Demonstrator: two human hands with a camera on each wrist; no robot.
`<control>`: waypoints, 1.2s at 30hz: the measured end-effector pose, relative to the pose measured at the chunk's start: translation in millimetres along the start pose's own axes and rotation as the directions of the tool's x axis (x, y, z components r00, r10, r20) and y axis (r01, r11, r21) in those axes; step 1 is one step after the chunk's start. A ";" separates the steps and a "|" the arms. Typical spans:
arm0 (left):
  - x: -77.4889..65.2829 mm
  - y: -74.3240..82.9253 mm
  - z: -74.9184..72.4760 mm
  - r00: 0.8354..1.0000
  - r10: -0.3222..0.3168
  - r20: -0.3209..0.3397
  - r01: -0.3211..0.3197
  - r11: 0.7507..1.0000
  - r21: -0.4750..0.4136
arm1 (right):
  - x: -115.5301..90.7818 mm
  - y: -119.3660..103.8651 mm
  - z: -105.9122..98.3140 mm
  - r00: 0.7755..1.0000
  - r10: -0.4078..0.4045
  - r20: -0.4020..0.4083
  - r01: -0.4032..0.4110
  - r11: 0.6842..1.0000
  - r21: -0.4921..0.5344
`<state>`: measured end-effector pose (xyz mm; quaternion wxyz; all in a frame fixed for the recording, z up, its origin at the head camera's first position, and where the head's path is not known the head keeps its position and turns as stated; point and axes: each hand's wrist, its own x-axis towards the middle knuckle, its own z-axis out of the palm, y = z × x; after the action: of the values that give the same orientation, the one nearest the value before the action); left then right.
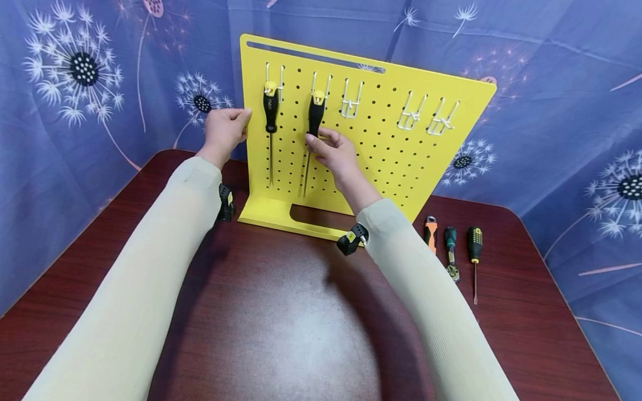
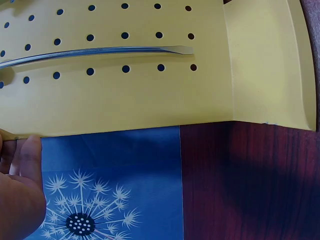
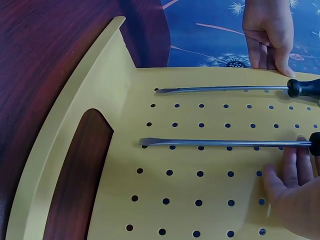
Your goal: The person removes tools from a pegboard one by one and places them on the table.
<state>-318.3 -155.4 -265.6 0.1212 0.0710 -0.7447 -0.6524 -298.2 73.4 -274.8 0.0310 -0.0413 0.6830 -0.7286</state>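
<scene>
A yellow pegboard [image 1: 381, 184] stands upright on its base. My left hand [image 1: 223, 131] grips the board's left edge between thumb and fingers, near mid-height. A black screwdriver [image 1: 271, 111] with a yellow-topped handle hangs from the leftmost white hook, shaft down. At the second hook is a similar screwdriver [image 1: 316, 114], its handle top overlapping the prongs. My right hand [image 1: 341, 156] pinches it where handle meets shaft; in the right wrist view other fingers [image 3: 290, 167] reach toward the board beside the shaft. Both flat tips point down toward the base.
Three more white hooks, among them the middle hook [image 1: 350, 100], hold no tools. Right of the board lie an orange-handled tool [image 1: 431, 234], a green-handled ratchet [image 1: 451, 239] and a black-and-yellow screwdriver [image 1: 475, 242] on the dark wooden table [image 1: 251, 334]. A blue dandelion-print curtain [image 1: 165, 50] hangs behind.
</scene>
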 end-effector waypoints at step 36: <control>-1.9 -0.6 -0.7 1.000 0.003 0.009 -0.003 1.000 -0.012 | -28.8 -4.1 4.7 0.999 0.011 0.032 -0.013 0.999 0.042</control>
<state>-316.3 -155.7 -266.2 0.1191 0.0660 -0.7416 -0.6569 -269.0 72.0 -271.0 0.0473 -0.0483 0.6670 -0.7420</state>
